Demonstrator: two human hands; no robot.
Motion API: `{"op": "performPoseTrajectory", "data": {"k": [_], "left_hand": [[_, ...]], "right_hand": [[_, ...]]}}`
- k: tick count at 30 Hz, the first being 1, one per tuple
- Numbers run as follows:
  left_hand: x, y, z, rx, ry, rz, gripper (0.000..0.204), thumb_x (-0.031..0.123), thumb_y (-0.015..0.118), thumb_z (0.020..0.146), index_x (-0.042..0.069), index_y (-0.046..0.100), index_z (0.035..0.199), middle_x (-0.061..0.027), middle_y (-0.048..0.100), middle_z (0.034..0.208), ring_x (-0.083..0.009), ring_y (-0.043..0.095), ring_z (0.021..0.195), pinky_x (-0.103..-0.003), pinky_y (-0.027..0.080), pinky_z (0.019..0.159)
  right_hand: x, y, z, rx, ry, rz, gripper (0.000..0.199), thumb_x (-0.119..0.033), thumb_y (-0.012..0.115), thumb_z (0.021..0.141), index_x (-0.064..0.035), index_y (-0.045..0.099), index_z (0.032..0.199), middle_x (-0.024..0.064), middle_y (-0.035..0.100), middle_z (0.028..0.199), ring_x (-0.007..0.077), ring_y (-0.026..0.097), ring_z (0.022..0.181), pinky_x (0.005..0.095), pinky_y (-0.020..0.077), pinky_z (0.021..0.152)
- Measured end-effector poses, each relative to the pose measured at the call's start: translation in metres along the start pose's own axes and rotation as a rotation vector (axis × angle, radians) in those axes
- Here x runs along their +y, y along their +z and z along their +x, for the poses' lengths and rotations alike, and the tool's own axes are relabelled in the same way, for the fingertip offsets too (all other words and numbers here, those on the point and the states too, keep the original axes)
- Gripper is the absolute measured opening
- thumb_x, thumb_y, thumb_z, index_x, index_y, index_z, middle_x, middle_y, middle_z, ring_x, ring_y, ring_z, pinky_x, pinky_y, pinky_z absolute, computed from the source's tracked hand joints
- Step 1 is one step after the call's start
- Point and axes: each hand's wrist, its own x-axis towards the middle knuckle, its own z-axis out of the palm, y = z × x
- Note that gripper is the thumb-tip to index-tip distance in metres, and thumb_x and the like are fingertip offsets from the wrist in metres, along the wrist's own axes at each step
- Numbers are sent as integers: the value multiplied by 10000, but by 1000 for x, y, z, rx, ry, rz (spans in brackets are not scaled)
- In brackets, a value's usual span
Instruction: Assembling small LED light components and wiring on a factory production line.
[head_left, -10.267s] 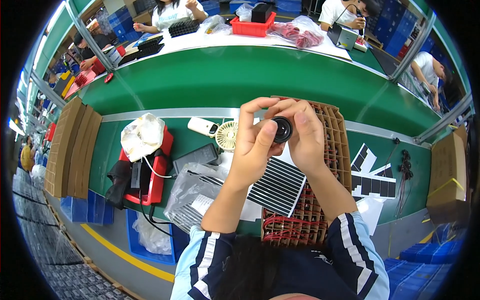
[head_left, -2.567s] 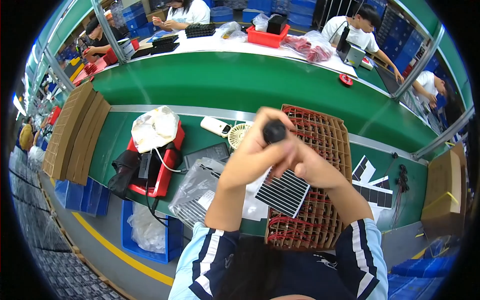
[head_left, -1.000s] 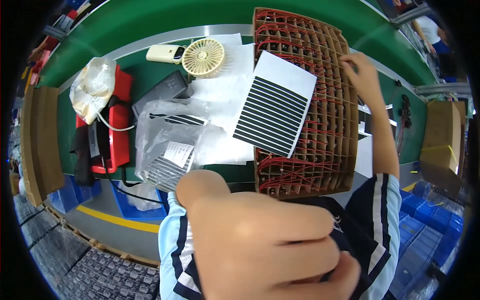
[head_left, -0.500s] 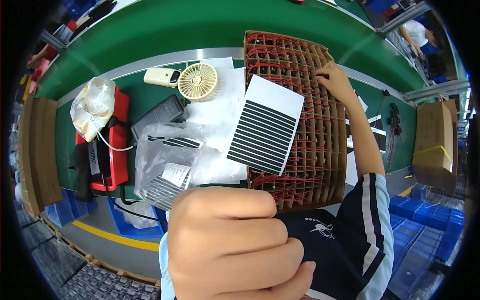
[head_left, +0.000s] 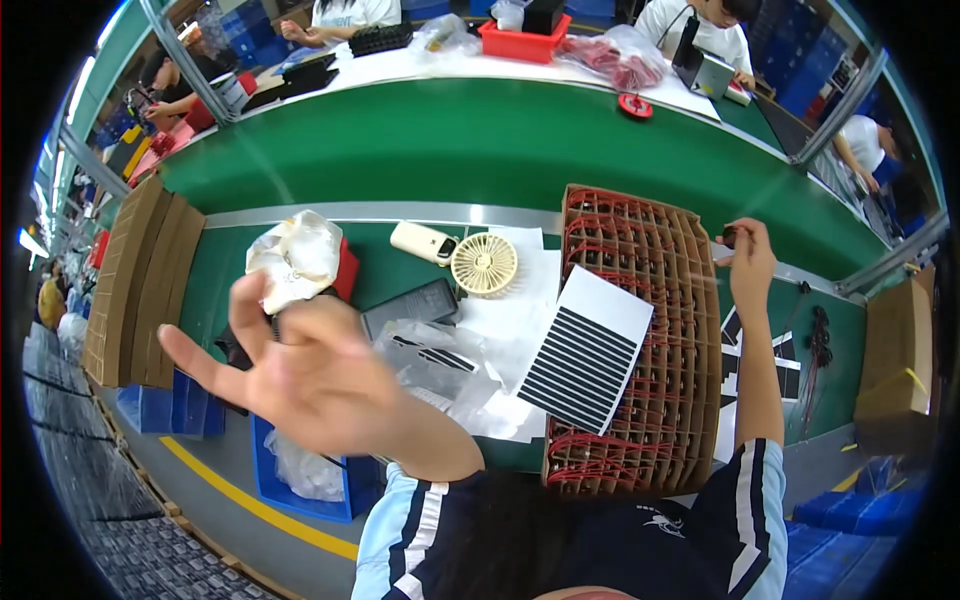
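My left hand [head_left: 315,385] is raised at the left, blurred by motion, its fingers spread and nothing seen in them. It hides part of a red bin [head_left: 347,270] topped with a crumpled whitish bag [head_left: 295,258]. My right hand [head_left: 752,262] is just beyond the right edge of a cardboard divider box [head_left: 712,345], fingertips pinched on a small dark round part [head_left: 729,238]. Small dark parts with red wires [head_left: 640,222] fill many of the box's cells. A white sheet of black strips [head_left: 585,355] lies tilted across the box's left side.
A cream handheld fan [head_left: 485,264], a dark grey box-shaped device [head_left: 410,308] and a clear plastic bag [head_left: 455,365] lie left of the box on white paper and green bench. Dark cables [head_left: 818,345] lie at right. Cardboard stands at both ends; people work opposite.
My left hand has gone from a closed fist near the camera to spread fingers further left. My right hand has moved off the box to its right with a small dark part. The view has tilted up.
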Motion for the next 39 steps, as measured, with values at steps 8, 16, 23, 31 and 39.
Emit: {"op": "performPoseTrajectory", "data": {"k": [8, 16, 23, 31, 39], "left_hand": [[-31, 20, -18, -548, -860, 315, 405, 122, 501, 818, 3, 392, 1189, -125, 578, 793, -145, 550, 629, -216, 433, 560], [-53, 57, -60, -945, -1274, -50, 397, 68, 553, 820, 11, 347, 1155, -70, 538, 840, -92, 555, 661, -212, 456, 525], [-69, 36, -49, -520, -1234, -202, 261, 21, 524, 822, -9, 390, 1044, -106, 537, 735, -156, 568, 552, -239, 468, 503], [-82, 17, -29, -511, -1265, 85, 260, 114, 509, 854, 11, 448, 1085, -60, 501, 650, -60, 370, 344, -220, 283, 305], [-110, 6, -58, -1039, -780, 912, 263, 147, 562, 792, 24, 487, 1013, -213, 586, 754, -369, 569, 705, -384, 435, 613]], "right_hand": [[-106, -7, -34, -404, -184, 149, 179, -15, 545, 756, -14, 581, 931, 70, 526, 930, 135, 527, 774, 222, 436, 647], [-152, 18, -59, -425, -642, 210, 377, 13, 697, 597, -62, 470, 888, 118, 498, 1007, 245, 531, 884, 313, 447, 746], [-147, 16, -51, -388, -542, 25, 357, -52, 649, 697, -33, 513, 1025, 114, 478, 1079, 250, 485, 1000, 322, 407, 827], [-71, 96, -82, -712, -622, -141, 225, -88, 601, 726, -43, 603, 947, 101, 513, 1052, 277, 458, 987, 378, 369, 846], [-49, 109, -101, -604, -620, -163, 221, -121, 614, 710, -54, 615, 921, 72, 546, 992, 240, 480, 944, 366, 370, 805]]}}
